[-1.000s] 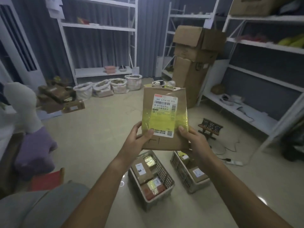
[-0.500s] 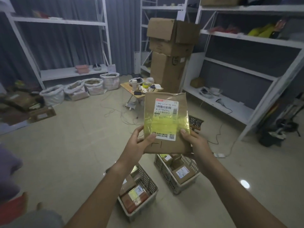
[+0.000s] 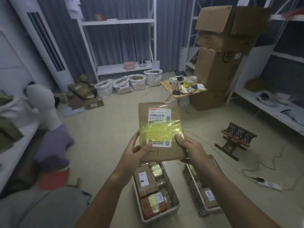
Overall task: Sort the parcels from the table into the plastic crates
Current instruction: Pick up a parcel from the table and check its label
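I hold a flat brown parcel (image 3: 160, 112) upright in front of me, with a white shipping label and a band of yellow tape across it. My left hand (image 3: 134, 153) grips its lower left edge, thumb on the front. My right hand (image 3: 191, 148) grips the lower right edge the same way. Below on the floor stand two plastic crates: the left crate (image 3: 172, 191) holds several parcels, and the right crate (image 3: 191, 183) holds a few, partly hidden by my right arm.
A table edge (image 3: 19, 145) with brown parcels lies at the far left. A small wooden folding stool (image 3: 236, 137) and cables lie on the floor to the right. A low table with clutter (image 3: 182, 89), tall cardboard boxes (image 3: 217, 63), white sacks and shelving stand behind.
My view has swung back to the left and tilted, so the left table and purple seat are in view again. Both hands keep the same grip on the parcel.
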